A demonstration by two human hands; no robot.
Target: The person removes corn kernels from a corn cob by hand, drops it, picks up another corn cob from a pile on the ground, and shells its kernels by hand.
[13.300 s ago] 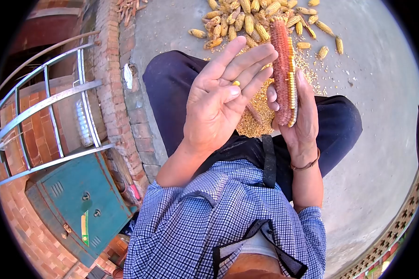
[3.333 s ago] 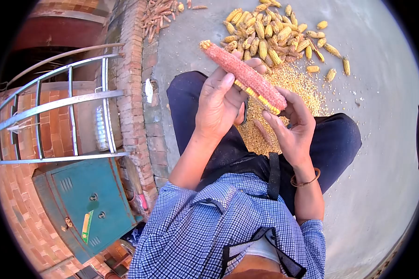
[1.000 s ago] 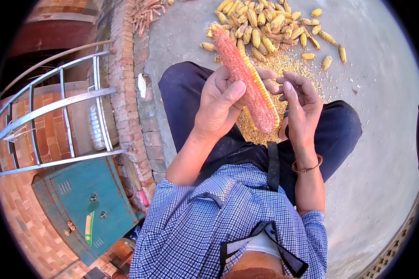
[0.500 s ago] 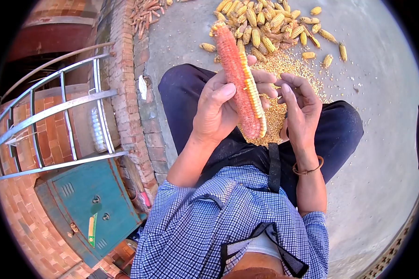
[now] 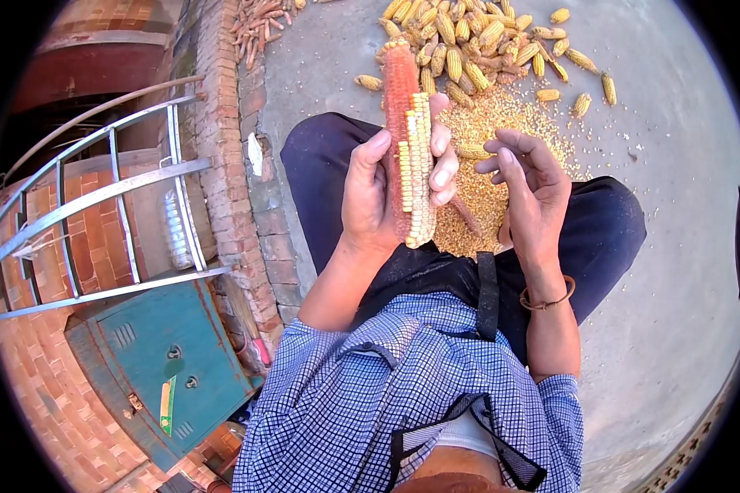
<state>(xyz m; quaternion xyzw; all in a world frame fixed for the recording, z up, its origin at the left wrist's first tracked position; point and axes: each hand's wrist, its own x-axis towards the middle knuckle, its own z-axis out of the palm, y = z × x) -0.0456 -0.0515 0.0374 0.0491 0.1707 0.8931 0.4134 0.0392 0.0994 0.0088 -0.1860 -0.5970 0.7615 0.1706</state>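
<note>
My left hand (image 5: 370, 193) is closed around a corn cob (image 5: 401, 107) held upright over my lap. Much of the cob is stripped to bare red core, while rows of pale yellow kernels remain along its right side. To the right, my right hand (image 5: 536, 185) is apart from that cob, its fingers loosely curved and spread with nothing visible in them. Close to its fingertips lies a yellow ear of corn (image 5: 472, 152) on the heap of loose kernels (image 5: 501, 119). A bare reddish cob (image 5: 467, 215) rests on the kernels between my legs.
A pile of unshelled corn ears (image 5: 469, 49) lies ahead on the concrete floor (image 5: 666, 271). Stripped cobs (image 5: 259, 29) sit at the far left by a brick edge (image 5: 222, 164). Metal railings (image 5: 111, 189) and a green metal cabinet (image 5: 168, 361) stand to the left.
My left hand has turned the cob, so more kernel rows face me, and shifted it slightly left. The ear and bare cob on the heap now show. My right hand has barely moved.
</note>
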